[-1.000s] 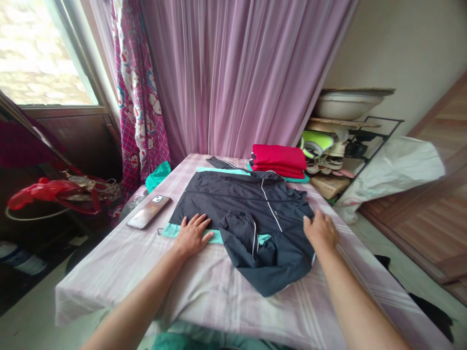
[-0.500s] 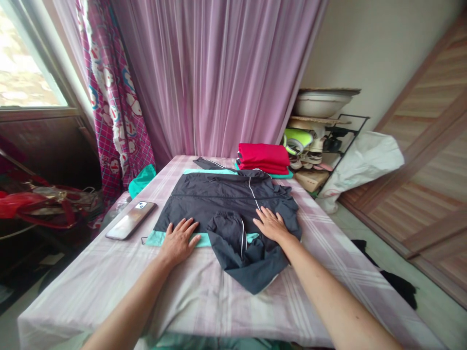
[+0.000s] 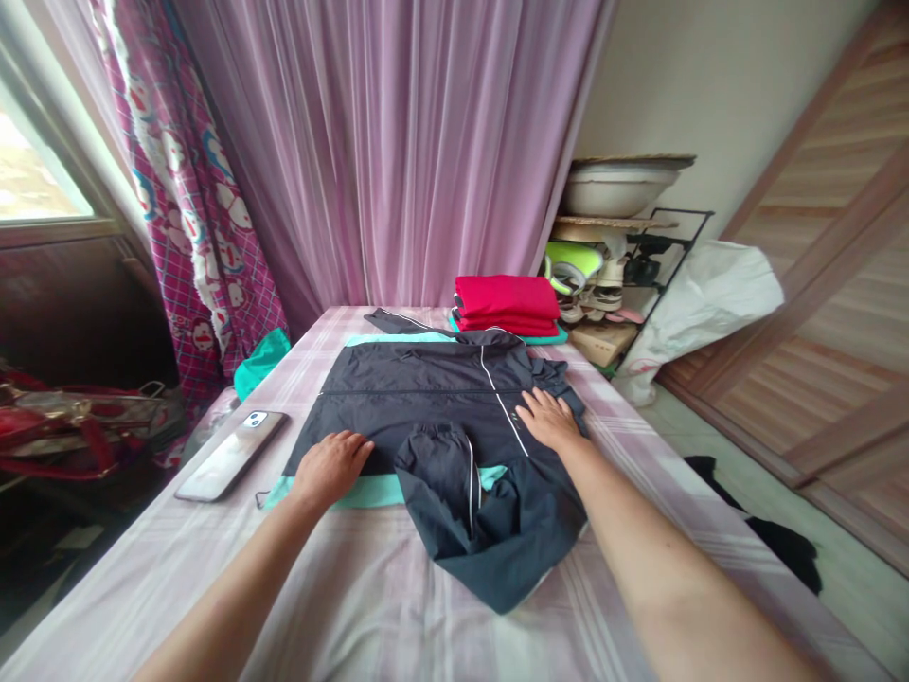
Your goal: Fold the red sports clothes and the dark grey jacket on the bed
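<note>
A dark jacket with white piping and turquoise edges lies spread on the table, its collar end to the right. My left hand rests palm down on the near hem corner, fingers slightly bent and gripping nothing I can see. Flat on the collar end lies my right hand, fingers apart, just past the white piping. The near sleeve is bent into a V, with its cuff on the jacket body. At the far side the other sleeve stretches out to the left.
A phone lies left of the jacket on the checked tablecloth. Behind the collar sits a folded red garment stack. A shoe rack and a white sack stand beyond the table's right edge.
My right hand has slid a little right and away across the collar end. My left hand's fingers are more bent. The view has shifted slightly.
</note>
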`<state>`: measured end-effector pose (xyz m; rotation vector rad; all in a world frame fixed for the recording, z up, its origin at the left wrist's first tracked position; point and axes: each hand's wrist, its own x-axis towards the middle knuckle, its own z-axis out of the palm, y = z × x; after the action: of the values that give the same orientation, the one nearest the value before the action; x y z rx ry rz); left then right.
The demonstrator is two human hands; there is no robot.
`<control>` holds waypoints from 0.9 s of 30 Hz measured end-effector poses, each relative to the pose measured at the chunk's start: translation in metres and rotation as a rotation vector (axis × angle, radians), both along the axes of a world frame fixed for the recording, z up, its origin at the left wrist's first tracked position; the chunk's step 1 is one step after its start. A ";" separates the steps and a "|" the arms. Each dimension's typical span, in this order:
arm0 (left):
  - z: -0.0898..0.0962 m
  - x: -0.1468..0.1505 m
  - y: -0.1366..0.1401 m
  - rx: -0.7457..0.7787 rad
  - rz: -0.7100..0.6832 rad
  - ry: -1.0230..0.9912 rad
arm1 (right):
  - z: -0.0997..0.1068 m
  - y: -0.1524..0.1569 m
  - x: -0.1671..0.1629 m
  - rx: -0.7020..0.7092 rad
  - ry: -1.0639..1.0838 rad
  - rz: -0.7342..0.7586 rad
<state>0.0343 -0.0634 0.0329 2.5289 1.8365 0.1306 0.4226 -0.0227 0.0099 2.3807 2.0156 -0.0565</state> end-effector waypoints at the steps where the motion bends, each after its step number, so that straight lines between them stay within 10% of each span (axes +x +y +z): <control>1: 0.001 -0.001 0.003 -0.006 0.004 0.010 | -0.007 -0.001 0.006 -0.014 -0.007 -0.051; 9: 0.009 0.017 0.047 0.014 0.031 0.021 | -0.026 0.001 0.019 0.040 -0.034 -0.052; 18: -0.036 0.094 0.080 -0.009 0.010 -0.155 | -0.033 0.002 0.022 0.028 -0.117 -0.050; 27: -0.046 -0.005 0.091 0.036 0.189 -0.074 | -0.048 0.004 0.030 0.092 -0.101 -0.035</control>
<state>0.0290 0.0277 -0.0127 2.3329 2.0577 0.2578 0.4525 -0.0184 -0.0378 2.4193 1.9733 0.1557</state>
